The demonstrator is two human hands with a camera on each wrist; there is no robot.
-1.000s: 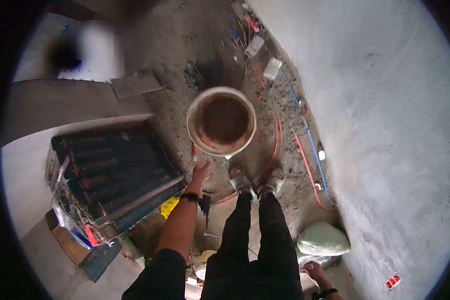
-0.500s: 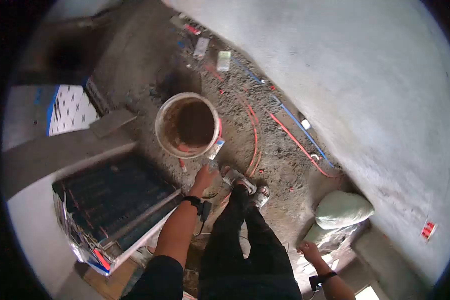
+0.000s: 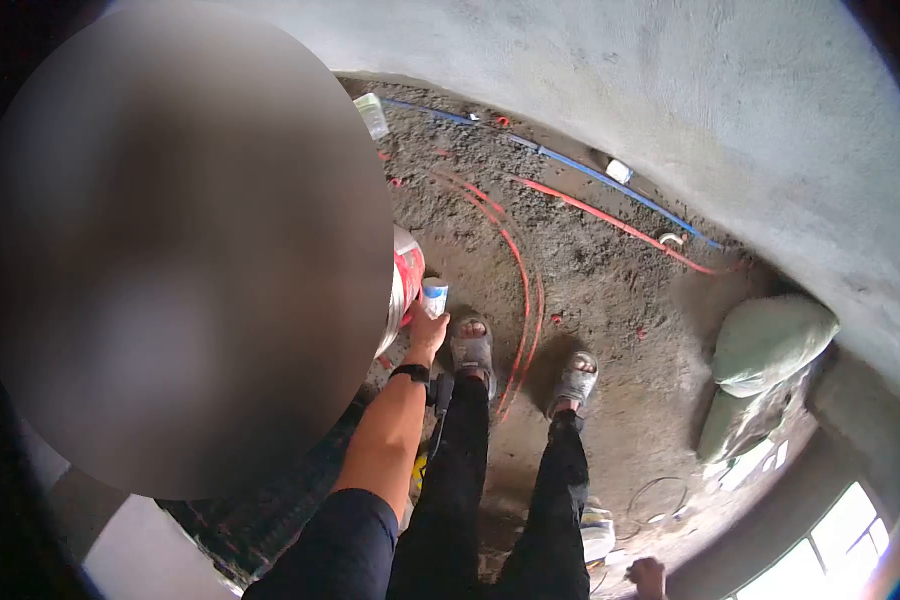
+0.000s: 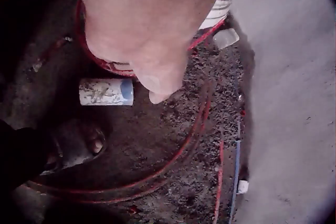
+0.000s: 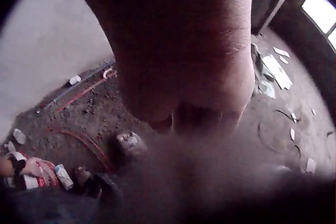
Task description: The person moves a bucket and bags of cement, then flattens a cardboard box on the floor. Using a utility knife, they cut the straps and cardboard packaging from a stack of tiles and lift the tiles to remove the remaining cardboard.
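Note:
My left hand [image 3: 428, 332] is lowered beside a white plastic bucket [image 3: 398, 310] with red markings, its fingers bent down at the bucket's side. Whether they grip it I cannot tell. The left wrist view shows the thumb [image 4: 152, 85] in front of the bucket's red-edged side [image 4: 212, 18]. Close by stands a white and blue cylindrical container [image 3: 434, 297], separate from the hand. Much of the bucket is covered by a grey blur in the head view. My right hand [image 3: 648, 578] hangs loosely curled at the lower edge, holding nothing.
Red tubing [image 3: 515, 250] and a blue pipe [image 3: 620, 188] lie on the rough floor by the grey wall [image 3: 670, 80]. Pale green sacks [image 3: 770, 345] stand at the right. A sandalled foot [image 3: 473, 350] is close to the cylinder. Bright window panes [image 3: 820, 560] show lower right.
The head view has turned to the right, and the bucket has gone mostly behind the blur at left. My left hand has come closer to its side. The feet have moved apart.

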